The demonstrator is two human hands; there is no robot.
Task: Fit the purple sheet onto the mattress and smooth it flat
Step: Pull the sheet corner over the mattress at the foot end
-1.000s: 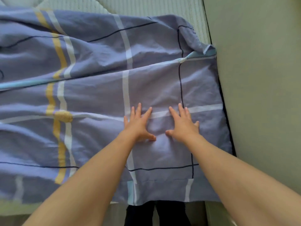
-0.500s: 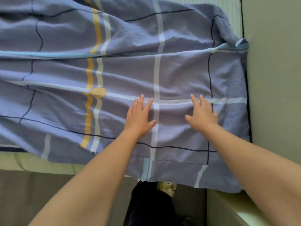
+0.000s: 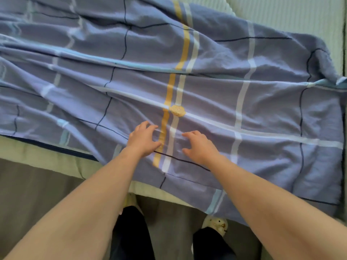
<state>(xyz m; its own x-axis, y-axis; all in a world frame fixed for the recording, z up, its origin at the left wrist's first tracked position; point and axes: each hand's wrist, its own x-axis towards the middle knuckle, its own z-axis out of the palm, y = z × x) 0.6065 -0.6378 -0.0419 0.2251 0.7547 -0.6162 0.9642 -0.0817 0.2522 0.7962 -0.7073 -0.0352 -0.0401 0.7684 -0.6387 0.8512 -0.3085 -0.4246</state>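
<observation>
The purple sheet [image 3: 216, 85], checked with white, yellow and dark lines, lies wrinkled across the pale green mattress [image 3: 293, 15]. Long creases run from left to right. Its near edge hangs slanted over the mattress side, lower at the right. My left hand [image 3: 143, 139] rests palm down on the sheet just left of the yellow stripe, fingers curled and apart. My right hand [image 3: 199, 147] rests on it just right of the white stripe, fingers bent. Neither hand grips cloth. A yellow round patch [image 3: 177, 110] sits just beyond my hands.
Bare mattress edge [image 3: 37, 151] shows at the near left, with a dark piping line. A grey bed base [image 3: 33, 194] lies below it. My dark trouser legs [image 3: 131, 233] and a patterned slipper [image 3: 216, 225] stand close against the bed.
My hands have slid left along the sheet, from near its right edge to the yellow stripe, and came closer together. Their fingers went from flat to curled. The view shifted left too.
</observation>
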